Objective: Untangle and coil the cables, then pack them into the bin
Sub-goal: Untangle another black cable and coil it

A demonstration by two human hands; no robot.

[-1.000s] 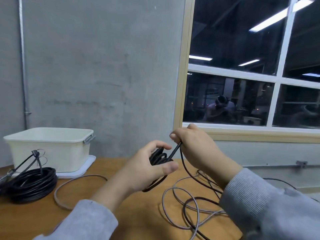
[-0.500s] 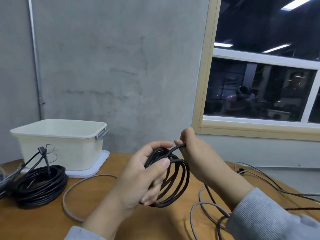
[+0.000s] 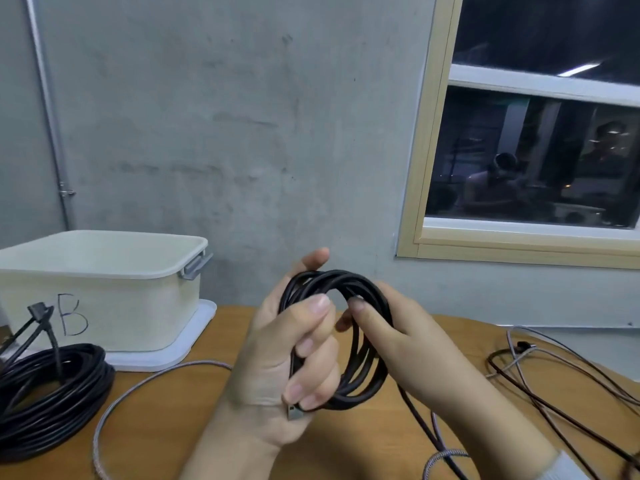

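While the black cable coil (image 3: 349,344) is held upright above the wooden table (image 3: 166,417), the left hand (image 3: 287,362) grips its near side with curled fingers, a small connector end sticking out below the fist. The right hand (image 3: 405,337) pinches the coil's far side, thumb and fingertips closed on the strands, and a loose tail of the same cable runs down toward the table. Left of the hands, a cream bin (image 3: 104,289) stands on a white lid (image 3: 180,351); its inside cannot be seen. A handwritten "B" (image 3: 72,315) marks its front wall. Just beside the bin lies a large black cable bundle (image 3: 45,396). Loose grey and dark cables (image 3: 540,386) sprawl at right.
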